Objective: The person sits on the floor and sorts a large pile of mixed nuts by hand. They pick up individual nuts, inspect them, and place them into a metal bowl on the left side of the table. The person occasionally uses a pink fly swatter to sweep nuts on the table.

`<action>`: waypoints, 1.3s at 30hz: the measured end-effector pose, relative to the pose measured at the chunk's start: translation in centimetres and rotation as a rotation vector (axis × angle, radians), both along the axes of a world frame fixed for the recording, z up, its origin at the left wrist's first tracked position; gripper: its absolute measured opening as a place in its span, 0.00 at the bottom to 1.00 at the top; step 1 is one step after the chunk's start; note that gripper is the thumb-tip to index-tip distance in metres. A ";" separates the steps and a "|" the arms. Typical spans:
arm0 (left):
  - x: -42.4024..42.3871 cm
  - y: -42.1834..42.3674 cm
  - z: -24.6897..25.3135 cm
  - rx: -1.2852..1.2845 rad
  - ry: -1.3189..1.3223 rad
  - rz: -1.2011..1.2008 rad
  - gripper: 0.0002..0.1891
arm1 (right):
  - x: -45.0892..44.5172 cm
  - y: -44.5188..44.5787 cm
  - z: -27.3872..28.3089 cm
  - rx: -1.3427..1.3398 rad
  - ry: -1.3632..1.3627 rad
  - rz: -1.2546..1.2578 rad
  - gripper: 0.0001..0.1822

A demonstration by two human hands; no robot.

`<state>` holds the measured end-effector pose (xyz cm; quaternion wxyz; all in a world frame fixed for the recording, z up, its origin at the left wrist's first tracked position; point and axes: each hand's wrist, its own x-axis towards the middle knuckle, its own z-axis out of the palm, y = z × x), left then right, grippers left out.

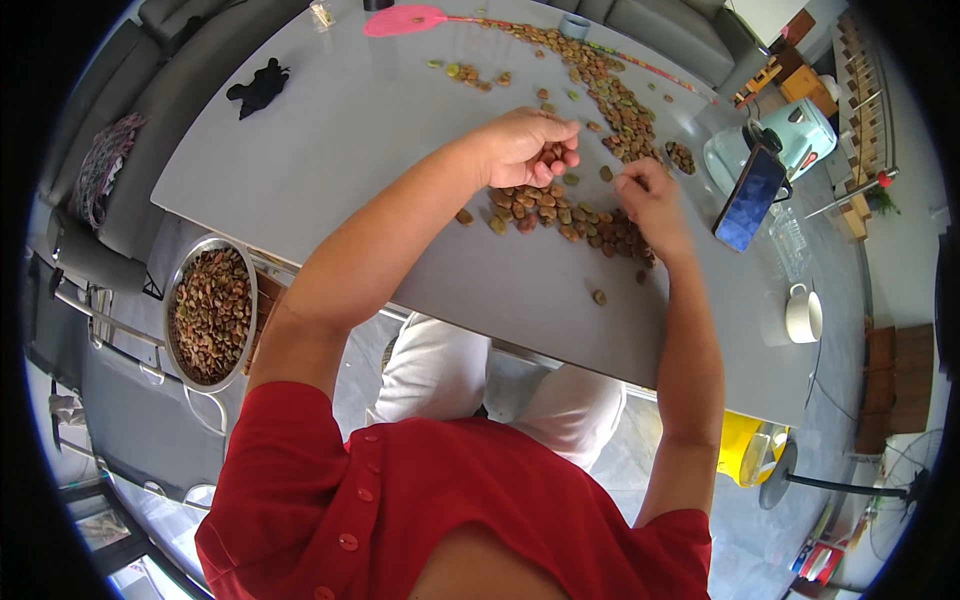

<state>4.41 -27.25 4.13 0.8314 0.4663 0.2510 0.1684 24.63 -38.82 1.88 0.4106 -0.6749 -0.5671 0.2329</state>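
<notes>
My left hand is cupped above the grey table, its fingers curled around several reddish-brown beans. To its right, my right hand hovers over the near pile, slightly blurred, with thumb and fingers pinched together; a dark bit shows at the fingertips, possibly a bean. Beneath and between the hands lies a pile of brown and green dried beans, looking like broad beans. A longer band of such beans runs from beyond the hands to the table's far side. One loose bean lies nearer the front edge.
A metal bowl full of beans stands at the left, below table level. On the table are a black cloth, a pink fly swatter, a blue-grey cup, a smartphone, a glass kettle and a white mug.
</notes>
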 end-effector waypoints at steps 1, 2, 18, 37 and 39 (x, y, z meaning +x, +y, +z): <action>-0.1 0.1 0.0 0.013 0.015 0.000 0.11 | 0.1 0.0 0.2 -0.003 0.193 -0.003 0.03; -0.2 0.1 -0.2 0.300 0.104 0.028 0.10 | 0.3 0.0 0.5 -0.006 0.387 -0.006 0.04; 3.0 -2.2 -2.7 1.696 0.627 -0.025 0.07 | -1.4 1.3 -1.4 0.085 -0.713 -0.067 0.12; -0.6 -2.6 1.1 1.107 0.438 -0.157 0.06 | -3.8 -1.9 1.2 0.081 -0.556 0.213 0.05; -0.2 -3.1 0.1 1.362 0.547 -0.144 0.07 | -4.5 -2.2 1.3 0.060 -0.608 0.199 0.06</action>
